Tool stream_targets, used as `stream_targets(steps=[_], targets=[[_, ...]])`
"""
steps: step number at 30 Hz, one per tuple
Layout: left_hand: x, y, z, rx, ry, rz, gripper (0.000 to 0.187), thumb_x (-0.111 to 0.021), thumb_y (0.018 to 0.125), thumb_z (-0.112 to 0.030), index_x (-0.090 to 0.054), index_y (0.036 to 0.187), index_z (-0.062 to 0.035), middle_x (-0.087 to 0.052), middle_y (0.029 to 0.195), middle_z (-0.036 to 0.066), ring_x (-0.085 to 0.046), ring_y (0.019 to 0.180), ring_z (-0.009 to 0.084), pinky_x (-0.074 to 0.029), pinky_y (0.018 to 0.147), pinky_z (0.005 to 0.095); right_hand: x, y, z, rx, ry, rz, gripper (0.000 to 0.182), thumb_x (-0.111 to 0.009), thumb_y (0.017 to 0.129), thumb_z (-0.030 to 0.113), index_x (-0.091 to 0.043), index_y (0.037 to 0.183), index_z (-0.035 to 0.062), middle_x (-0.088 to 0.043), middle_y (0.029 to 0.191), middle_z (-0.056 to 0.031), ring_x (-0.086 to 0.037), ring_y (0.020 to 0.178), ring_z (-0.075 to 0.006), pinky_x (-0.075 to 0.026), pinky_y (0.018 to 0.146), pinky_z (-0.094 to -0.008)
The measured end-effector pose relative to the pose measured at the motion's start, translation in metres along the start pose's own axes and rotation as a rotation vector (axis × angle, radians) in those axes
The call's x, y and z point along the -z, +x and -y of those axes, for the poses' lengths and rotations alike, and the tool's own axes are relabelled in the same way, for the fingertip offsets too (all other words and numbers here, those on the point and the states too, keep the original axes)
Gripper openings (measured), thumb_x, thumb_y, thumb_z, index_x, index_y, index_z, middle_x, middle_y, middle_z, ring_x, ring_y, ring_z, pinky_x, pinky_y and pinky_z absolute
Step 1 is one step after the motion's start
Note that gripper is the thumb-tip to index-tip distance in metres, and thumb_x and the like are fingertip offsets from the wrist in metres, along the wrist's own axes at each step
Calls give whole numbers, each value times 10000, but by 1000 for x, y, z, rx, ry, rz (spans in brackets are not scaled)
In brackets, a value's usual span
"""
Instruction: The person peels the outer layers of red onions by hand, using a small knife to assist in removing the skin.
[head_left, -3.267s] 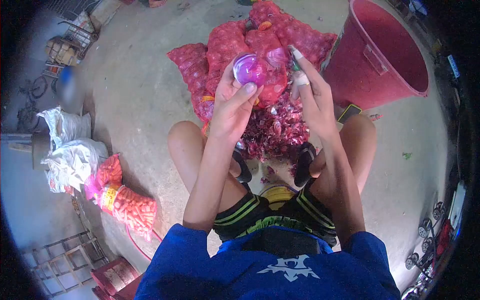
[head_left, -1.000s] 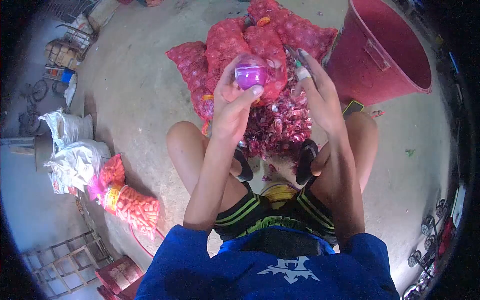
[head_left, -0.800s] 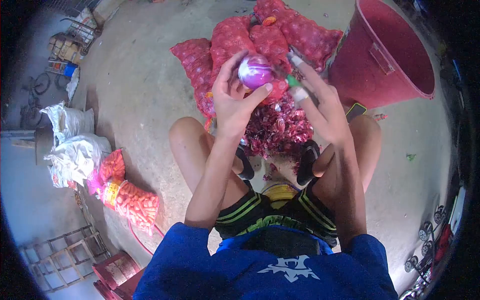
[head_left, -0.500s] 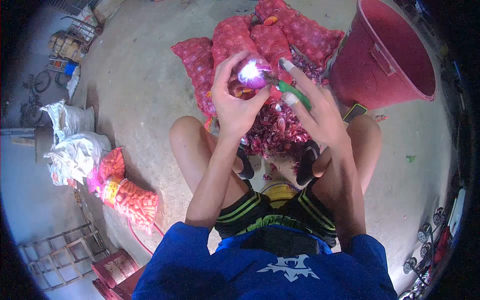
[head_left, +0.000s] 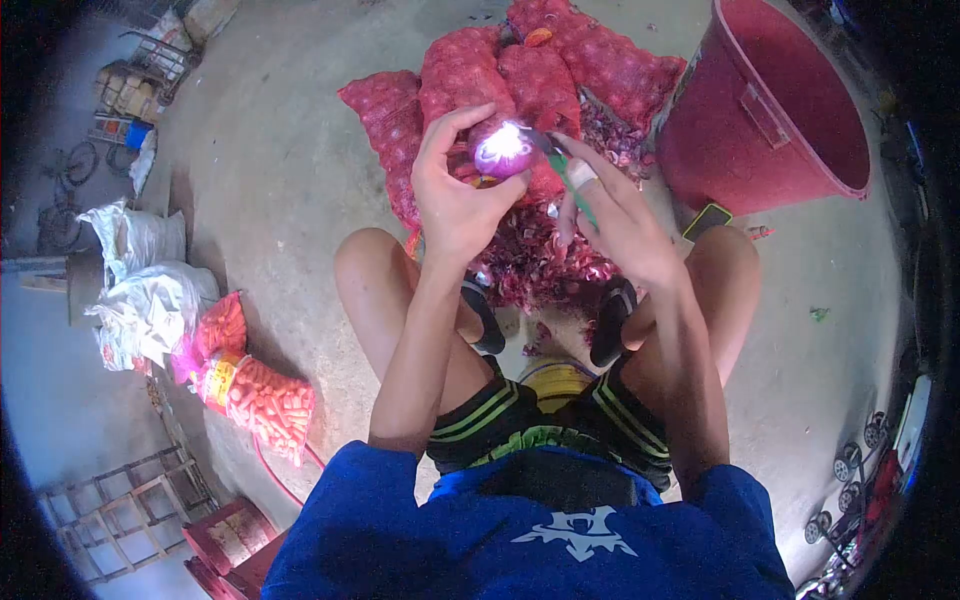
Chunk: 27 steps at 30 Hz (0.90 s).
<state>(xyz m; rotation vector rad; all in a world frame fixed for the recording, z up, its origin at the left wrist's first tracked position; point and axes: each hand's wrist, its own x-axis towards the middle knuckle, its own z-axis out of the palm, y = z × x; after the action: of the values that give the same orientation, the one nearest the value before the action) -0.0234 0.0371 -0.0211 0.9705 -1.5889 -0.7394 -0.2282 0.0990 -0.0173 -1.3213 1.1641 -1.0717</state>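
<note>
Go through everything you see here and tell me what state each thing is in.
Onion: peeled, shiny purple, held up in the left hand.
Knife: green handle in the right hand, tip at the onion.
Mesh sacks: full, lying on the floor.
Peel pile: loose between the feet.
Red tub: tilted, inside not visible.

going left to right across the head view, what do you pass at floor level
white sacks → red mesh bag of carrots → left hand holding a peeled purple onion → right hand → big red plastic tub
</note>
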Motion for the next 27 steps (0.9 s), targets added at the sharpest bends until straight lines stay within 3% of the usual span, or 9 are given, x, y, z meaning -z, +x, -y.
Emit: stream_targets(steps=[1,2,4,8,10,17,19,23,27], targets=[[0,0,0,62,-90,34,649,-842,663,40,-680,1286,-33,-681,1233,73,-682,1116,170,-556,969,313,3,0,2,-172,203,98,557,-542,1097,216,-417,1615,54,-648,708,-88,-636,633,-171,-519,636,-348],[0,-1,-1,61,-91,34,649,-842,663,40,-680,1286,-33,-681,1233,73,-682,1116,170,-556,969,313,3,0,0,-172,202,97,557,-542,1097,216,-417,1615,54,-648,708,-88,-636,633,-171,-519,636,-348],[-1,-3,-14,155,-159,62,725,-881,668,95,-643,1348,6,-681,1291,97,-689,1155,200,-558,1033,344,0,-1,-4,123,-101,56,577,-575,1079,196,-419,1621,73,-695,788,-144,-661,641,-224,-536,666,-361],[-1,-4,-16,191,-225,102,751,-886,653,108,-637,1354,9,-675,1299,99,-679,1176,200,-558,1033,343,-4,-3,6,297,-365,-41,580,-606,1061,184,-449,1613,101,-712,859,-198,-670,648,-299,-542,678,-396],[-2,-4,-16,200,-300,89,770,-868,647,130,-627,1367,7,-667,1307,96,-668,1195,194,-554,1045,345,-4,-2,13,298,-405,14,645,-564,987,18,-442,1619,63,-745,1294,-175,-738,1010,-242,-541,939,-349],[-2,-4,-23,222,-292,97,779,-856,647,146,-618,1375,4,-661,1309,89,-662,1202,188,-547,1062,345,-3,-2,9,316,-438,-15,634,-589,968,-10,-480,1590,47,-733,1311,-202,-755,1046,-286,-543,936,-350],[-3,-4,-23,215,-322,64,709,-847,660,110,-630,1326,-3,-709,1225,91,-701,1118,174,-587,997,328,-3,-3,13,286,-447,-13,615,-590,970,-10,-494,1576,38,-729,1316,-210,-759,1068,-287,-545,930,-352],[-1,-3,-14,173,-279,79,708,-868,668,99,-627,1325,-9,-710,1217,92,-701,1109,170,-590,990,329,-6,-1,13,296,-461,-15,607,-581,966,-18,-506,1567,36,-729,1302,-223,-763,1062,-296,-549,913,-351],[0,-3,-12,222,-353,110,754,-910,657,86,-619,1344,-21,-705,1224,87,-694,1116,166,-592,988,334,-4,3,11,317,-505,-28,574,-559,994,-14,-510,1564,36,-733,1305,-206,-738,956,-232,-547,862,-332]])
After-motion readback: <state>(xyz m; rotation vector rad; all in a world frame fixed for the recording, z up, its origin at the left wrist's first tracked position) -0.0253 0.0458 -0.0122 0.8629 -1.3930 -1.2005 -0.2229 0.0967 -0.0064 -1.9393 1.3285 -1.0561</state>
